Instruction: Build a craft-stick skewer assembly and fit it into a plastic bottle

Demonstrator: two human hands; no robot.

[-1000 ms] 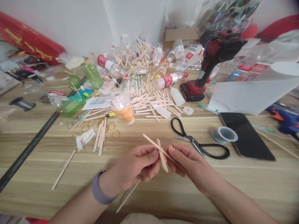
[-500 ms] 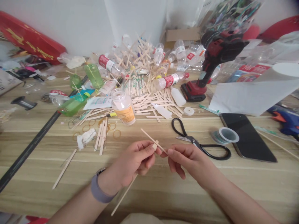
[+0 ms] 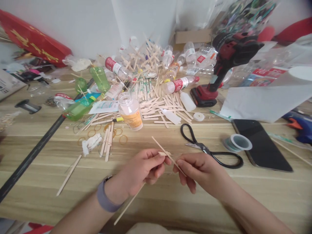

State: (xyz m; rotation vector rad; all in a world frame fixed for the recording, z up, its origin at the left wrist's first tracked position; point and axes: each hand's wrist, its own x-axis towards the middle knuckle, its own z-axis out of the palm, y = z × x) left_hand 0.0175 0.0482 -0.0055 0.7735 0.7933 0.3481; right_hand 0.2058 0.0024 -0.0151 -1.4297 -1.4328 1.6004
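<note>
Between the thumb and fingers of my left hand (image 3: 143, 167) is a small flat piece of pale wood (image 3: 163, 154). A long thin stick (image 3: 129, 203) sticks out below the same palm toward me. My right hand (image 3: 198, 170) pinches the lower end of another thin wooden stick (image 3: 158, 143), which slants up and left across the wood piece. Fingers hide where the parts meet, so I cannot tell whether they are joined. Black-handled scissors (image 3: 205, 149) lie just beyond my right hand. Several flat craft sticks (image 3: 107, 143) rest beyond my left hand.
A clear jar (image 3: 131, 113) stands before a heap of craft sticks (image 3: 156, 110) and plastic bottles. A cordless drill (image 3: 206, 94) stands upright behind. At right are a wire spool (image 3: 235, 143), a phone (image 3: 263, 146) and a glue gun (image 3: 299, 125). A dark bar (image 3: 31, 152) crosses the left side.
The thin stick in my right hand now slants more steeply, with its lower end showing past my thumb. The small wood piece has turned flatter. The whole view has shifted slightly.
</note>
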